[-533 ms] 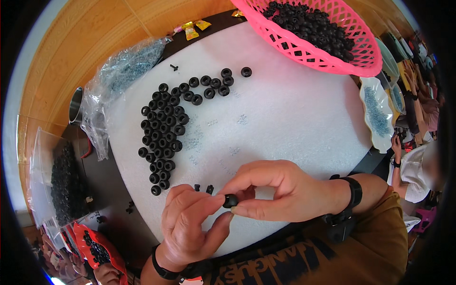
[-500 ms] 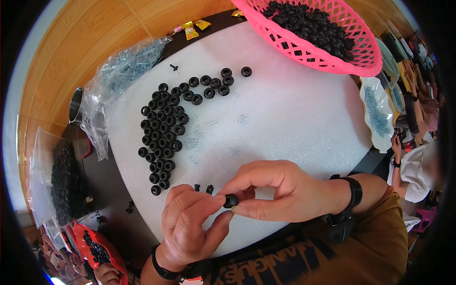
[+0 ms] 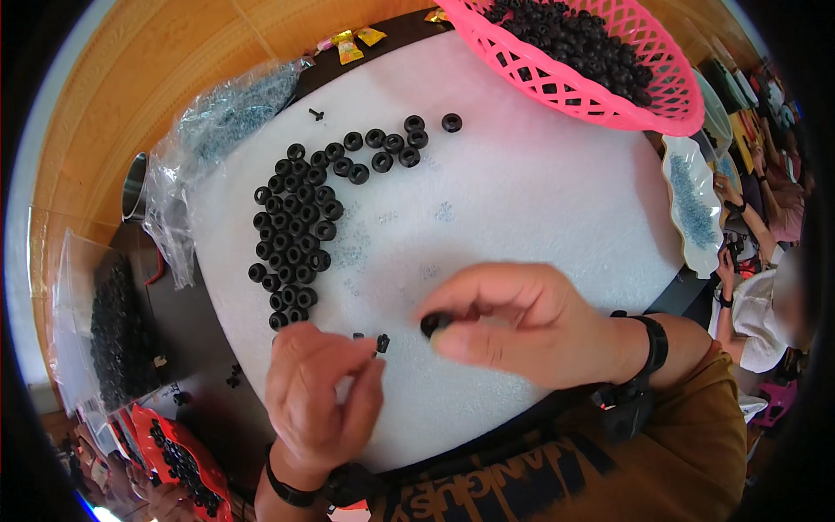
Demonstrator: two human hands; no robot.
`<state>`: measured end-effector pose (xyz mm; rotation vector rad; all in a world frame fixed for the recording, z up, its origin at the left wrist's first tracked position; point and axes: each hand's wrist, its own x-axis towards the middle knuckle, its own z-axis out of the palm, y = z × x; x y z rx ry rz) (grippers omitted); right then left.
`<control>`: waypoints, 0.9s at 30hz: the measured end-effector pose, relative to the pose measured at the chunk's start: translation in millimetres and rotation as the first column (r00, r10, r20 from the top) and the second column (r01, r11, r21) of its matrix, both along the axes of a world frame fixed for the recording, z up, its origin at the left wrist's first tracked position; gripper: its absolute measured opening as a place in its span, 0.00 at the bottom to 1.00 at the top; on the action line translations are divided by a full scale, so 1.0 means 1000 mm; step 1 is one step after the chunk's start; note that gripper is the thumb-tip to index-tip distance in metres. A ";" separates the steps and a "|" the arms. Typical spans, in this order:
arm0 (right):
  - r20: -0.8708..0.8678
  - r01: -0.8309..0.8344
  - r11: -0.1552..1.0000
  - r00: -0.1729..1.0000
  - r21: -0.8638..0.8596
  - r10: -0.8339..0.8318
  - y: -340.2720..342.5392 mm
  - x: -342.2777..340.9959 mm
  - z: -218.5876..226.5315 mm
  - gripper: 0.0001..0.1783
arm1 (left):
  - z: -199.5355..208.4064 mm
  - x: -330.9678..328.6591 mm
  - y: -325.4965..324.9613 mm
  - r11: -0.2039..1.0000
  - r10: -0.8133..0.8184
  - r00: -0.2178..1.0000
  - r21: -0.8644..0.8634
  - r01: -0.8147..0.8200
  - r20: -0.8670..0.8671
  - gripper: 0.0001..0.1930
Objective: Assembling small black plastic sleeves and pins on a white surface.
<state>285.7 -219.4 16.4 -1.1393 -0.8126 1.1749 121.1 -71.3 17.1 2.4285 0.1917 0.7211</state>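
My right hand (image 3: 531,326) is closed, pinching a black ring (image 3: 431,325) between thumb and fingertips above the white foam mat (image 3: 539,209). It looks like the many black rings (image 3: 296,217) lying in a cluster on the mat's left side. My left hand (image 3: 322,396), slightly blurred, is at the near left with thumb and forefinger a little apart. Nothing shows between them. Their tips are right beside a small black peg-like part (image 3: 383,343) on the mat. A second small dark part (image 3: 357,336) lies close by, partly hidden by my left hand.
A pink lattice basket (image 3: 600,109) full of black pieces stands at the far right. Right of the mat sits a white scalloped dish (image 3: 691,209) of bluish beads. Plastic bags (image 3: 174,209), a clear bin (image 3: 78,322) and a red tray (image 3: 200,461) line the left. Other people are at right.
My hands have moved apart. My right hand lifted away with the black ring, while my left hand let go of it and shifted left. The view has shifted slightly.
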 end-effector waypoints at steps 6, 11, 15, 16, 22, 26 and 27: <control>-0.252 0.295 0.951 0.917 -0.092 -0.308 0.006 0.012 -0.005 0.13 | -0.005 0.015 -0.001 0.995 0.058 0.989 0.084 -0.046 -0.139 0.14; -0.307 0.298 0.951 0.900 -0.084 -0.309 0.008 0.012 -0.009 0.13 | -0.005 0.026 -0.009 0.972 0.041 0.974 0.235 0.013 -0.224 0.15; -0.342 0.295 0.954 0.891 -0.059 -0.297 0.006 0.012 -0.010 0.13 | -0.003 0.036 -0.019 0.935 0.055 0.970 0.353 0.034 -0.239 0.14; -0.343 0.297 0.953 0.891 -0.058 -0.299 0.006 0.012 -0.010 0.13 | -0.003 0.038 -0.020 0.925 0.061 0.965 0.379 0.042 -0.254 0.14; -0.366 0.258 0.966 0.899 -0.001 -0.241 0.006 0.007 -0.006 0.13 | -0.007 0.042 -0.021 0.875 0.070 0.968 0.481 0.056 -0.239 0.10; -0.194 0.191 0.980 0.965 0.051 -0.178 0.003 0.002 -0.001 0.12 | -0.003 0.040 -0.021 0.901 0.037 0.975 0.429 0.063 -0.220 0.10; -0.184 0.192 0.977 0.968 0.089 -0.173 0.003 0.001 0.000 0.12 | 0.000 0.040 -0.019 0.927 0.040 0.979 0.372 0.038 -0.200 0.11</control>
